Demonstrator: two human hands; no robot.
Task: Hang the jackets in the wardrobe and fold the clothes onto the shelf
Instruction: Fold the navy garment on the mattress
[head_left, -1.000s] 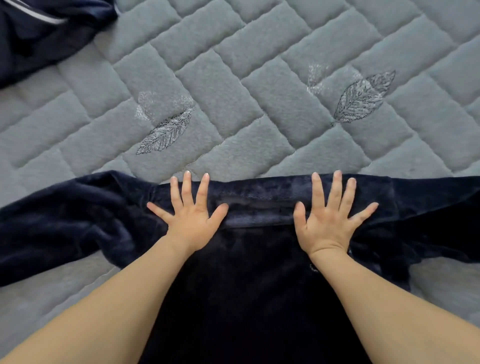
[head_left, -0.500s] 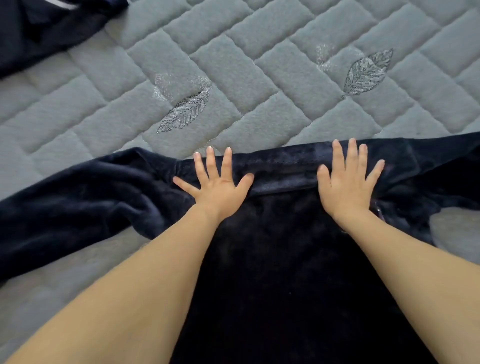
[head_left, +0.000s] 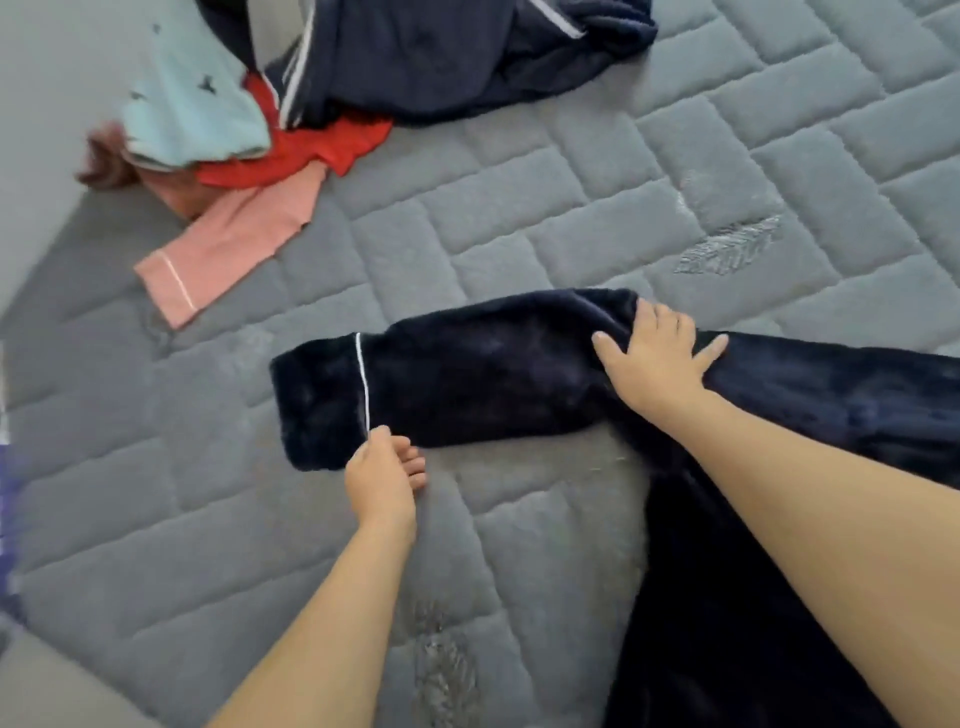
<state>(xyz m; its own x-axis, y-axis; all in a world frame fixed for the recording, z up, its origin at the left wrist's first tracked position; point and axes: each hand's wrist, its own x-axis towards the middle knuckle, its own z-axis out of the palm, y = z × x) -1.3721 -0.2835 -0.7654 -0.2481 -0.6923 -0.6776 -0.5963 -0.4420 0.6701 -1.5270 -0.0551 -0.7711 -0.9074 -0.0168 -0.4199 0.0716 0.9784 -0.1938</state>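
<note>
Underfoot, grey quilted bed cover. Left hand pinching navy fleece sleeve cuff; right hand flat, fingers spread, pressing it. Clothes heap beyond.

fleece top: navy, white cuff piping | quilt: grey, leaf motifs | pile: red, pink, mint

Two bare forearms reach in from the lower edge of the view, with no sleeve showing on either as far as they can be seen. The left hand and right hand carry no glove, ring, watch or bracelet.
</note>
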